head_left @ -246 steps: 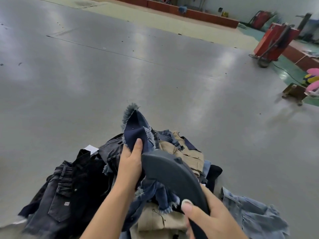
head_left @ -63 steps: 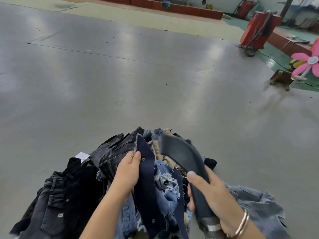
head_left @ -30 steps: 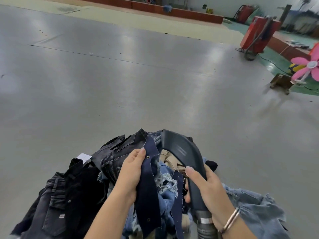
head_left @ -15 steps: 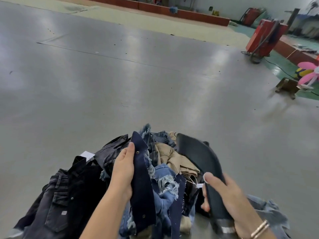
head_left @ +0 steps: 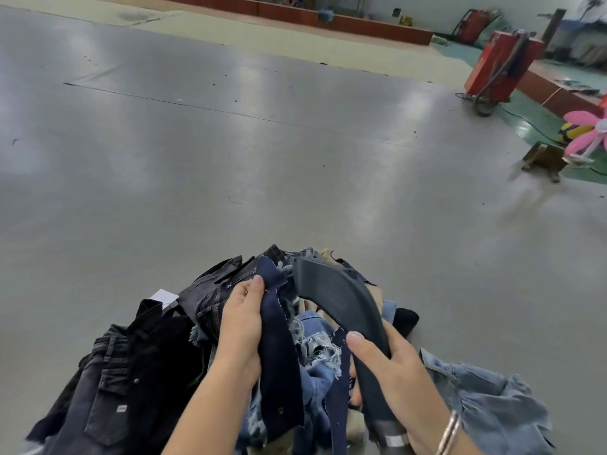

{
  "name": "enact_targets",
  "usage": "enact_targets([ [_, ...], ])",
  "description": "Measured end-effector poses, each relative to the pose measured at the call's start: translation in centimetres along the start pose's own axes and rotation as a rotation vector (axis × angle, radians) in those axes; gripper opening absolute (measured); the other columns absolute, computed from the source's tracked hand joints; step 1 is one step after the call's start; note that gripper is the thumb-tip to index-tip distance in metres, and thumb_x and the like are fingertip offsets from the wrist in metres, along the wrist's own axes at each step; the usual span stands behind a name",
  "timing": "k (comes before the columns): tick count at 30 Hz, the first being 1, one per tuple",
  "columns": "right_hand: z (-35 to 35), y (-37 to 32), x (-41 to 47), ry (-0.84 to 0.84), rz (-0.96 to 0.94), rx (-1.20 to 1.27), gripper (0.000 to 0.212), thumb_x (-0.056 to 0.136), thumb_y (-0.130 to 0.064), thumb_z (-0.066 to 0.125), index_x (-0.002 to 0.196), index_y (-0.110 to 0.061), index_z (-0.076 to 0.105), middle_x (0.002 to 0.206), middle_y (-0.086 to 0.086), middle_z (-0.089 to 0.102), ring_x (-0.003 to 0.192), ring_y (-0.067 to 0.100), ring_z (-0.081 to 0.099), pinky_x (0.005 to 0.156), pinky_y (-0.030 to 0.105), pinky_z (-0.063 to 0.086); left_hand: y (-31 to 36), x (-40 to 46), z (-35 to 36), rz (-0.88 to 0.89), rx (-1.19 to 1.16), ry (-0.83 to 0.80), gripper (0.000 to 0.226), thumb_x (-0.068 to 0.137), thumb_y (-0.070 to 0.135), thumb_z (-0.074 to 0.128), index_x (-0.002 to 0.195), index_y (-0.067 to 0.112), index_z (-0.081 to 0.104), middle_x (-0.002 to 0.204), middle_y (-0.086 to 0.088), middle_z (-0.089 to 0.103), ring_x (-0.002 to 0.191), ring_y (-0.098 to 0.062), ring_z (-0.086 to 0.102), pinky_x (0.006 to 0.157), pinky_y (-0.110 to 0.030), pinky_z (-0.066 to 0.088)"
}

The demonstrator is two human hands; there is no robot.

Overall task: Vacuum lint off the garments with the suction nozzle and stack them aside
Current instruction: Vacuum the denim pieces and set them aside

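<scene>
The left hand (head_left: 241, 326) gripped a dark navy frayed garment (head_left: 279, 349), lifted above the pile of denim garments (head_left: 138, 372) on the grey floor (head_left: 230, 159). The right hand (head_left: 391, 366) was curled round the dark suction nozzle (head_left: 338, 297), whose curved head lay just beside the navy fabric, apparently touching its frayed edge. A red machine (head_left: 499, 67) stood well apart.

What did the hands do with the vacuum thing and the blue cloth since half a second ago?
The right hand swung the curved dark grey suction nozzle back left, so its tip sits close to the navy frayed denim garment again. The left hand kept gripping that garment and the right kept the nozzle. The pile of jeans stayed put.
</scene>
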State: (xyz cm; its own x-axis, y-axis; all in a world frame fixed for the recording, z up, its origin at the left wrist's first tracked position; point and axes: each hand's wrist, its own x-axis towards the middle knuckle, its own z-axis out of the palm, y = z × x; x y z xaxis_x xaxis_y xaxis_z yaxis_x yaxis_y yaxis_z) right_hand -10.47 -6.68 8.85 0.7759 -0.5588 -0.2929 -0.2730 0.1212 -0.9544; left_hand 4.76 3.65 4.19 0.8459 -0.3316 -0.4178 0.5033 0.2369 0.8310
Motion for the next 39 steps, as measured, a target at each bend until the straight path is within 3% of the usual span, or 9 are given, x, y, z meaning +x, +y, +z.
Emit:
enact_targets([
  [6, -0.1, 0.4, 0.1, 0.101, 0.005, 0.115, 0.039, 0.063, -0.045, 0.071, 0.090, -0.018, 0.065, 0.058, 0.012, 0.057, 0.043, 0.027, 0.054, 0.043, 0.031, 0.049, -0.2, -1.1, 0.8, 0.019, 0.133, -0.195, 0.019, 0.097, 0.026, 0.052, 0.084, 0.014, 0.058, 0.074, -0.010, 0.063, 0.066, -0.023, 0.053, 0.069, -0.040, 0.044],
  [9, 0.7, 0.6, 0.0, 0.113, 0.048, 0.168, 0.040, 0.065, -0.044, 0.072, 0.090, -0.013, 0.065, 0.059, 0.012, 0.059, 0.043, 0.027, 0.055, 0.043, 0.031, 0.049, 0.1, -1.2, 0.6, 0.096, 0.225, -0.238, 0.020, 0.098, 0.024, 0.050, 0.083, 0.013, 0.054, 0.066, -0.003, 0.060, 0.058, -0.015, 0.051, 0.058, -0.032, 0.043],
  [14, -3.5, -1.1, 1.0, 0.265, 0.114, 0.363, 0.046, 0.072, -0.041, 0.068, 0.093, -0.003, 0.053, 0.059, 0.009, 0.060, 0.040, 0.024, 0.054, 0.039, 0.028, 0.050, 0.3, -1.9, -2.1, 0.121, 0.202, -0.129, 0.023, 0.097, 0.027, 0.052, 0.076, 0.021, 0.059, 0.069, -0.007, 0.063, 0.060, -0.018, 0.055, 0.060, -0.036, 0.043],
  [17, -4.7, -0.8, 0.1, 0.185, 0.123, 0.257, 0.051, 0.068, -0.041, 0.072, 0.094, -0.001, 0.053, 0.059, 0.011, 0.059, 0.040, 0.026, 0.054, 0.041, 0.031, 0.050, 0.8, -1.3, -2.5, 0.063, 0.086, -0.059, 0.024, 0.096, 0.031, 0.053, 0.076, 0.024, 0.063, 0.076, -0.011, 0.066, 0.066, -0.023, 0.058, 0.067, -0.040, 0.046],
  [20, -2.6, 0.3, -0.3, 0.003, 0.093, 0.006, 0.052, 0.062, -0.043, 0.081, 0.095, -0.010, 0.058, 0.061, 0.009, 0.063, 0.044, 0.025, 0.059, 0.042, 0.030, 0.049, 1.1, 0.0, -1.5, 0.024, 0.020, 0.020, 0.021, 0.096, 0.031, 0.054, 0.085, 0.017, 0.064, 0.079, -0.009, 0.070, 0.070, -0.022, 0.061, 0.070, -0.037, 0.047],
  [25, 0.7, 0.7, -1.3, -0.260, 0.073, -0.164, 0.041, 0.067, -0.051, 0.071, 0.106, -0.044, 0.062, 0.077, -0.009, 0.072, 0.062, 0.005, 0.066, 0.056, 0.012, 0.047, 0.8, 0.7, -1.2, 0.014, -0.016, 0.042, 0.021, 0.096, 0.034, 0.056, 0.084, 0.019, 0.064, 0.075, -0.003, 0.069, 0.068, -0.019, 0.061, 0.068, -0.036, 0.046],
  [31, -0.6, -0.5, -0.1, 0.017, -0.016, -0.002, 0.039, 0.066, -0.049, 0.072, 0.092, -0.021, 0.062, 0.059, 0.005, 0.061, 0.045, 0.026, 0.056, 0.045, 0.031, 0.051, 0.4, 0.8, -1.5, 0.037, 0.000, 0.074, 0.018, 0.097, 0.029, 0.053, 0.084, 0.017, 0.058, 0.063, 0.002, 0.067, 0.051, -0.009, 0.060, 0.053, -0.028, 0.046],
  [36, -0.2, 0.4, -1.7, -0.200, 0.013, -0.181, 0.035, 0.060, -0.059, 0.073, 0.094, -0.052, 0.062, 0.073, 0.003, 0.069, 0.057, 0.015, 0.065, 0.051, 0.018, 0.050, 0.6, 1.1, -1.5, -0.033, -0.023, 0.066, 0.021, 0.098, 0.032, 0.052, 0.088, 0.015, 0.061, 0.073, -0.005, 0.069, 0.063, -0.019, 0.063, 0.062, -0.033, 0.052],
  [39, 1.5, -0.1, -0.9, -0.222, -0.007, -0.151, 0.028, 0.074, -0.051, 0.073, 0.097, -0.042, 0.061, 0.064, 0.001, 0.063, 0.050, 0.019, 0.059, 0.049, 0.024, 0.051, 0.1, 0.9, -0.9, -0.053, 0.027, 0.016, 0.024, 0.098, 0.033, 0.051, 0.090, 0.012, 0.060, 0.074, -0.007, 0.068, 0.067, -0.022, 0.064, 0.062, -0.035, 0.051],
])
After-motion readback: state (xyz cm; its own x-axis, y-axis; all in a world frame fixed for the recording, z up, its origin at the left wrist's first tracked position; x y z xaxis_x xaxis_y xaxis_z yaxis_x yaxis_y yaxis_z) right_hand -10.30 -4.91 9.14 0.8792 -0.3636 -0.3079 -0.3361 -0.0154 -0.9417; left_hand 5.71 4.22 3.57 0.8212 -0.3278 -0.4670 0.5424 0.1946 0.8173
